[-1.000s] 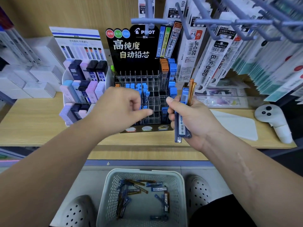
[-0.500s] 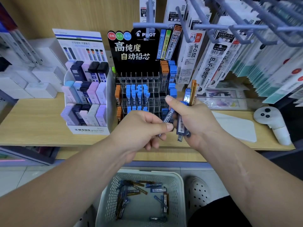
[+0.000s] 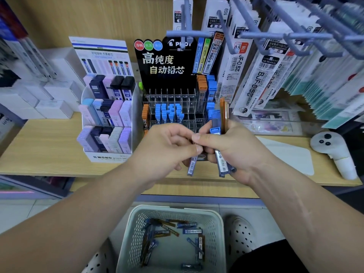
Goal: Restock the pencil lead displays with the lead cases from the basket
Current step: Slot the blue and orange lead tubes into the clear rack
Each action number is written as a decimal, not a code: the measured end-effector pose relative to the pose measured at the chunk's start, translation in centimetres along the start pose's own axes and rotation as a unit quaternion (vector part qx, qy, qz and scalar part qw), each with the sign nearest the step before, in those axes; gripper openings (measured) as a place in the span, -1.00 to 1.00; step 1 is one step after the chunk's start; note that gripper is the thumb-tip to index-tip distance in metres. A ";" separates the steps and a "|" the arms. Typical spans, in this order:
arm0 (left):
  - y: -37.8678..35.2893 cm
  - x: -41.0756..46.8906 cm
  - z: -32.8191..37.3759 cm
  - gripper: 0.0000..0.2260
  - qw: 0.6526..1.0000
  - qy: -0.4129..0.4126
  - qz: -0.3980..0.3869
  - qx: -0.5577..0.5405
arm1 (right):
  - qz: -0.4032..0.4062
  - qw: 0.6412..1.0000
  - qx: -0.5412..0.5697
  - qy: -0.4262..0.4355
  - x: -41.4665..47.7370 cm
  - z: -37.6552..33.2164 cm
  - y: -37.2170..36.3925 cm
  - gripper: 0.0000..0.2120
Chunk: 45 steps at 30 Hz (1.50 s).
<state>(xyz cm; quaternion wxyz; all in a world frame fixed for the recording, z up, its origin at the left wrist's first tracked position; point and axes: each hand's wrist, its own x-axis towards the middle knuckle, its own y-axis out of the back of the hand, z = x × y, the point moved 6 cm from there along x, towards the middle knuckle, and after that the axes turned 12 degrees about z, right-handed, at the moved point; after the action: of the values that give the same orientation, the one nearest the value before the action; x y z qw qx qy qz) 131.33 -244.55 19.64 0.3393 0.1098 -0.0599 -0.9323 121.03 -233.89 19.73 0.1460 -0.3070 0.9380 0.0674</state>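
Observation:
My right hand (image 3: 234,150) grips a bundle of lead cases (image 3: 221,134), blue-capped and orange ones, standing upright in the fist. My left hand (image 3: 167,148) pinches one blue lead case (image 3: 192,164) at the bundle's left side, its lower end pointing down. Both hands meet in front of the black Pilot lead display (image 3: 173,107), whose clear slots hold blue and orange cases. On the floor below stands the white basket (image 3: 137,219) with several loose lead cases (image 3: 163,231) in it.
A Mono lead display (image 3: 106,119) with pastel and dark cases stands left of the Pilot one on the wooden shelf (image 3: 39,150). Hanging refill packs (image 3: 262,75) on grey pegs crowd the upper right. A white controller (image 3: 332,150) and a white pad (image 3: 289,154) lie at right.
My left hand came back from the display slots to my right hand and took hold of one blue case from the bundle. The camera view drew a little nearer.

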 end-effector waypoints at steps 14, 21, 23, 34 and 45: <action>5.9 3.3 1.7 -0.84 0.988 -0.082 0.128 0.000 | 0.062 0.995 0.058 -0.049 0.7 -0.2 1.7 -0.88; 3.9 2.6 1.0 -0.84 0.975 -0.173 0.113 0.085 | 0.064 0.996 0.052 -0.046 0.6 -0.1 1.7 -0.90; 3.4 2.2 0.7 -0.83 0.958 -0.223 0.113 0.138 | 0.061 0.996 0.051 -0.046 0.5 0.0 1.6 -0.90; 2.7 2.5 0.9 -0.91 0.897 -0.310 0.131 0.288 | 0.058 0.996 0.051 -0.044 0.6 0.2 1.8 -0.91; 1.9 3.3 0.2 -0.88 0.847 -0.330 0.153 0.387 | 0.051 0.997 0.048 -0.038 0.7 0.5 1.9 -0.90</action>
<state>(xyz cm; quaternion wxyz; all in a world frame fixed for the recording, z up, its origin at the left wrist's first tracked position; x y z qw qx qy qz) 130.00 -248.12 19.60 0.3682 -0.0929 -0.5406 -0.7507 119.42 -232.67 19.12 0.1928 -0.2484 0.9484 0.0414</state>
